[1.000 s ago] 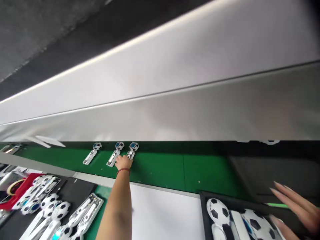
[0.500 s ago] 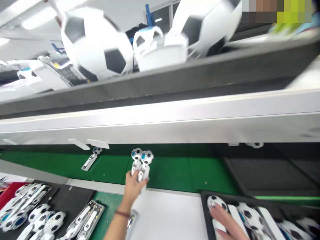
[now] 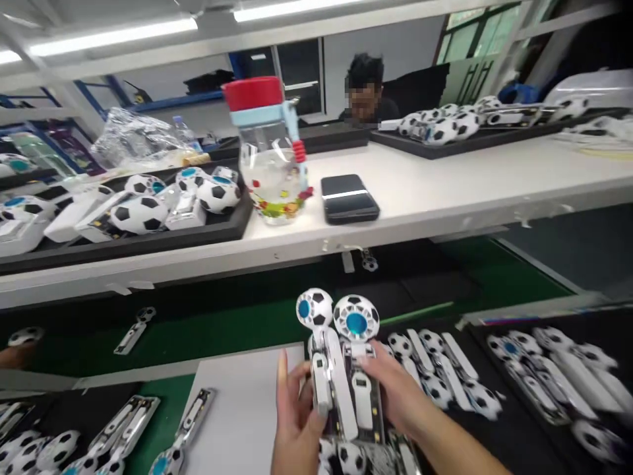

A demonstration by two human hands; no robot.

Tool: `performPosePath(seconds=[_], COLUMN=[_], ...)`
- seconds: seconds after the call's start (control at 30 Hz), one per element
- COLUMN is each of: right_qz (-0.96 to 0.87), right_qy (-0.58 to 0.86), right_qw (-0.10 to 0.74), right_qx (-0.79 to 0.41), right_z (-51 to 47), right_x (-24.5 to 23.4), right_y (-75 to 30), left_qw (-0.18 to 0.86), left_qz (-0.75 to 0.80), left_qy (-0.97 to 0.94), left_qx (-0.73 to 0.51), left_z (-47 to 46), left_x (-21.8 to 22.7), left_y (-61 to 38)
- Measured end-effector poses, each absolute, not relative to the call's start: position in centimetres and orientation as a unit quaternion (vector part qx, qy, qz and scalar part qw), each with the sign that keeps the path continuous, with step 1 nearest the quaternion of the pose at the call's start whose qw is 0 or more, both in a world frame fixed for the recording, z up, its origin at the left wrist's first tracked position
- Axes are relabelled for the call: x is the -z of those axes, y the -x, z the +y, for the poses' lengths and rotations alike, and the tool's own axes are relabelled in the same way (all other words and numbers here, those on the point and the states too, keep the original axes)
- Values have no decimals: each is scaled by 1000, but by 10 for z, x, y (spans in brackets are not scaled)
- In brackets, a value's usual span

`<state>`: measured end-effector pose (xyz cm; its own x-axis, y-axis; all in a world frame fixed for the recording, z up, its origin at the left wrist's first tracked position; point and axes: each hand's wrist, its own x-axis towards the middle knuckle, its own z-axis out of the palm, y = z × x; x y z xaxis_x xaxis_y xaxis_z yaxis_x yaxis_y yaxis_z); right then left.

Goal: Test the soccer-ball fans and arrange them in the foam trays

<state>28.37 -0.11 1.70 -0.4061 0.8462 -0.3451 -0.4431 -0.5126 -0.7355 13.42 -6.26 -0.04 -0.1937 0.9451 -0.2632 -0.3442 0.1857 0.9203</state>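
My left hand (image 3: 297, 422) is closed around the lower side of a white handheld device (image 3: 321, 386) with a round soccer-ball-patterned head and a blue centre. Beside it stands a second such device (image 3: 363, 399), its head larger in view and its handle showing exposed inner parts. The fingers of my right hand (image 3: 395, 389) grip this second one near its neck. Both are held upright, side by side, heads at the top. Below them, more soccer-ball pieces (image 3: 352, 456) are partly hidden by the hands and devices.
Black trays of similar devices lie at right (image 3: 558, 369) and lower left (image 3: 59, 402). A white sheet (image 3: 232, 396) is left of my hands. The shelf (image 3: 420, 191) above carries a jug (image 3: 271, 158) and phone (image 3: 349, 198). Another person's hand (image 3: 20, 354) holds a piece at far left.
The view has shifted, showing more of the shelf top. The two devices, earlier in one hand over the green surface, are now closer, with both my hands on them. My right hand has left the tray.
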Motion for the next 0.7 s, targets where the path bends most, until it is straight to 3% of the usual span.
performPosePath(seconds=[0.1, 0.17, 0.4, 0.7], right_qz=[-304, -308, -255, -276], right_qy=[327, 305, 260, 242], right_qw=[410, 416, 449, 460], right_qx=[-795, -799, -816, -808], right_z=[1, 4, 11, 25], right_x=[-41, -56, -80, -79], right_y=[-321, -341, -396, -431], left_qw=[725, 749, 637, 647], left_qz=[407, 371, 456, 411], left_qy=[-251, -258, -280, -338], left_qx=[-497, -485, -555, -547], left_z=[-49, -40, -27, -13], left_x=[-37, -53, -75, -70], left_y=[-169, -188, -218, -241])
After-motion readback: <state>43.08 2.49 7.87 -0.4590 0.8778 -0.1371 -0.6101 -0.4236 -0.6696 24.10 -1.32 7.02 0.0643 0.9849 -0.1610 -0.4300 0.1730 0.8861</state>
